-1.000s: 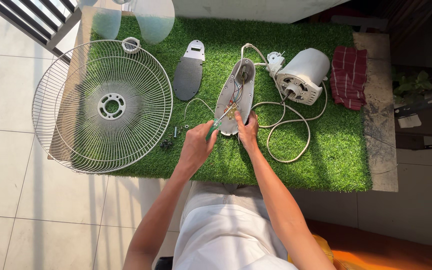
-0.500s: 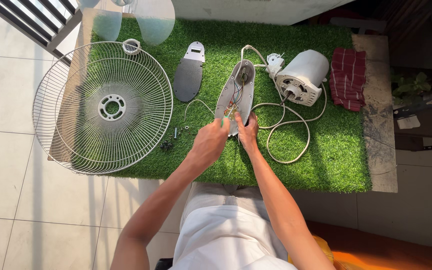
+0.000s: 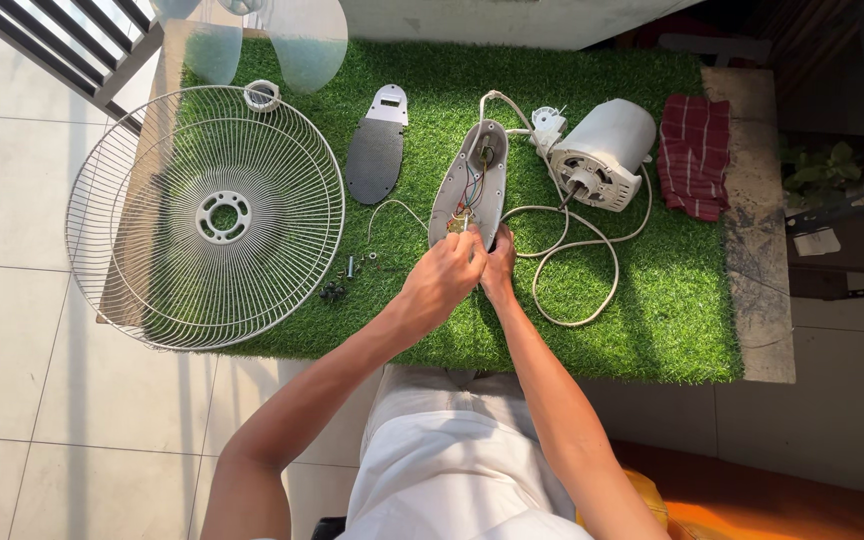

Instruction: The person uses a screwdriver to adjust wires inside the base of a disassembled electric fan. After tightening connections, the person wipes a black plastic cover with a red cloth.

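change: the left hand (image 3: 444,280) has slid over from the loose screws (image 3: 337,290) to the near end of the open switch housing (image 3: 472,180), joining the right hand (image 3: 498,268).
meaning: looks like they're onto the wiring inside now.
hands: both curled at the housing's near tip; can't tell if they're actually pinching anything.
housing spot: on the green turf mat (image 3: 652,300), between the grey cover plate (image 3: 377,160) and fan motor (image 3: 602,150).
axis: long axis runs away from the person, tilted slightly right, narrow end far.

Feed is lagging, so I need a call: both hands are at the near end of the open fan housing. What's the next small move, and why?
Probably steady the housing with the right hand while the left hand eases the small wired part free; its coloured wires look attached.
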